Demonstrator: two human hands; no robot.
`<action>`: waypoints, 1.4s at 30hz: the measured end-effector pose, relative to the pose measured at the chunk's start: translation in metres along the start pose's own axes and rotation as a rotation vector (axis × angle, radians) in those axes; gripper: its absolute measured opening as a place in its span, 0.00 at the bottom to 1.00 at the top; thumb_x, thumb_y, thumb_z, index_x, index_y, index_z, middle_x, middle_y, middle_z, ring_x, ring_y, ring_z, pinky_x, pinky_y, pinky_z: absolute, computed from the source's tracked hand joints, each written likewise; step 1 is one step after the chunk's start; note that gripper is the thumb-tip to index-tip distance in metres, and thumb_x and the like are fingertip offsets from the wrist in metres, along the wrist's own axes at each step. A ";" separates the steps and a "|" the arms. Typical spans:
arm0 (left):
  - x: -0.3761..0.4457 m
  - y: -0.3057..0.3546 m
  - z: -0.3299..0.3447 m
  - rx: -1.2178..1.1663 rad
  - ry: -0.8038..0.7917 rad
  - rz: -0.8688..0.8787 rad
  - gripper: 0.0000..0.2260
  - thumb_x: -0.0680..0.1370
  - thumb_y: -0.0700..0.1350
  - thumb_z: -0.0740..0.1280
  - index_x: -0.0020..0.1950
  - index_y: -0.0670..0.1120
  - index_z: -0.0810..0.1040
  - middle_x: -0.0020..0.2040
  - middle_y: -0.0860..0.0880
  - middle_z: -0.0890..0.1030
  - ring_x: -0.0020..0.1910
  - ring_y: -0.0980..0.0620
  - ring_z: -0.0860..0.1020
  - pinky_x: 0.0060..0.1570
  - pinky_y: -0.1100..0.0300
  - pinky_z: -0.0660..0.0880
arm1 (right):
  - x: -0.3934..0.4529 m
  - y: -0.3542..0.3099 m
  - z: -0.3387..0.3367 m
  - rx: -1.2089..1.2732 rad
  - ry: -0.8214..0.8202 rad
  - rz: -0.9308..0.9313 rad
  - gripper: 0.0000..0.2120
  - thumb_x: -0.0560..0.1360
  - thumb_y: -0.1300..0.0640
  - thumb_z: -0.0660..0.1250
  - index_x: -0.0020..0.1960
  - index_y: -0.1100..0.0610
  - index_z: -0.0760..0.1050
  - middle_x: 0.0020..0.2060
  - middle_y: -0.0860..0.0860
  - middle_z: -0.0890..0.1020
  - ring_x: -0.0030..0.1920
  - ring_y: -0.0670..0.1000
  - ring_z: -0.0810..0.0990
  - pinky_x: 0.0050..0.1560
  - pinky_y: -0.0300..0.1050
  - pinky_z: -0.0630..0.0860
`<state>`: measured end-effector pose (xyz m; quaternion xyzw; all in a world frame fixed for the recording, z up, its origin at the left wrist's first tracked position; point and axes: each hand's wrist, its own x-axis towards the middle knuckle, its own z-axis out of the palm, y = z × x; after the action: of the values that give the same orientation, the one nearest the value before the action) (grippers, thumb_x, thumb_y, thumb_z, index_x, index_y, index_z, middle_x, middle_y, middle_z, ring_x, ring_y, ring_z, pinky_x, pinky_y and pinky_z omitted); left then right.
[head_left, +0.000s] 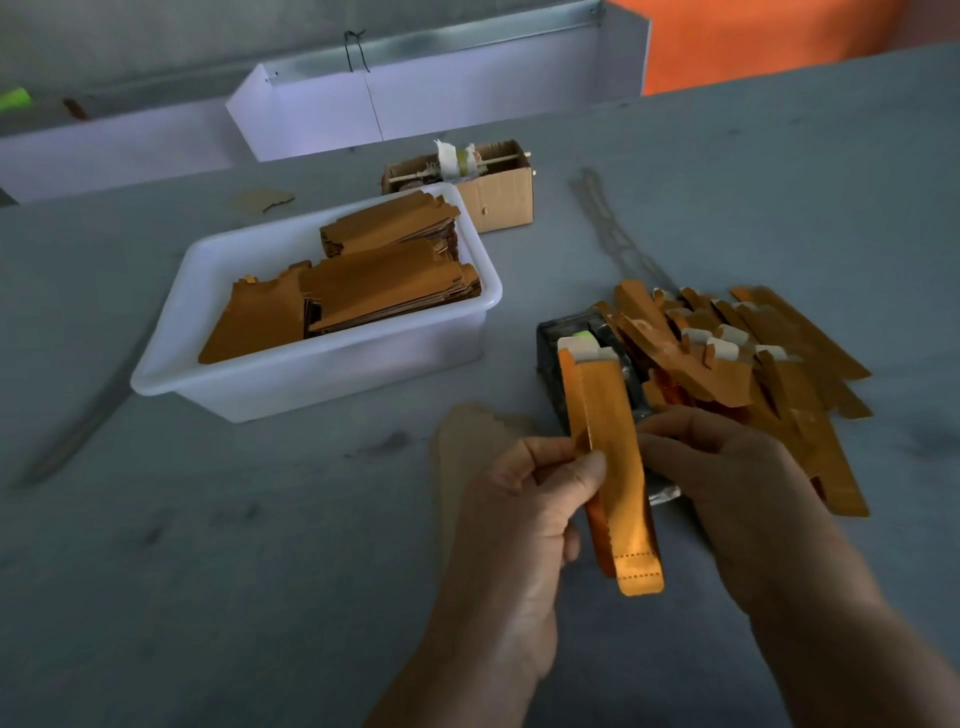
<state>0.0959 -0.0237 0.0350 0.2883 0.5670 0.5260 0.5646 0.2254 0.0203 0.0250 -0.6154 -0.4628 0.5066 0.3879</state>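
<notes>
A long, narrow orange-gold card box blank (613, 447) stands nearly upright between my hands, a white and green piece showing at its top end. My left hand (519, 519) pinches its left edge with thumb and curled fingers. My right hand (737, 478) holds its right side, fingers curled behind it. Just behind the blank lies a dark shiny tray (550, 353). A loose heap of similar orange-gold folded boxes (737, 353) spreads to the right of it, some with white ends.
A white plastic tub (311, 374) holding stacks of flat orange-gold blanks sits at the centre left. Behind it is a small brown carton (498, 197) with a stick and rags. A white trough (415, 104) runs along the back. A flat tan card piece (467, 431) lies by my left hand.
</notes>
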 end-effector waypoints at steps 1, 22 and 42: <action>0.000 -0.001 0.000 0.000 0.000 0.004 0.00 0.74 0.40 0.71 0.43 0.44 0.82 0.31 0.52 0.78 0.23 0.60 0.69 0.22 0.70 0.65 | -0.001 0.000 0.001 0.075 -0.021 0.027 0.04 0.72 0.56 0.68 0.40 0.54 0.82 0.38 0.51 0.83 0.44 0.52 0.80 0.44 0.45 0.73; 0.009 0.010 0.006 0.145 -0.065 0.078 0.05 0.75 0.37 0.69 0.40 0.44 0.78 0.27 0.53 0.76 0.24 0.59 0.70 0.22 0.68 0.65 | -0.017 0.022 0.004 -0.172 0.198 -0.211 0.06 0.70 0.56 0.71 0.35 0.49 0.77 0.58 0.42 0.73 0.58 0.44 0.72 0.51 0.42 0.71; 0.016 0.025 0.009 0.431 -0.077 0.050 0.02 0.75 0.40 0.70 0.45 0.46 0.80 0.31 0.53 0.79 0.22 0.62 0.72 0.24 0.71 0.68 | -0.028 0.015 -0.019 -0.321 0.262 -0.494 0.02 0.72 0.57 0.68 0.41 0.51 0.76 0.43 0.44 0.77 0.41 0.39 0.76 0.36 0.28 0.72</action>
<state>0.0948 0.0004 0.0547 0.4362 0.6369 0.3952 0.4978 0.2455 -0.0105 0.0215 -0.5976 -0.6184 0.2340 0.4535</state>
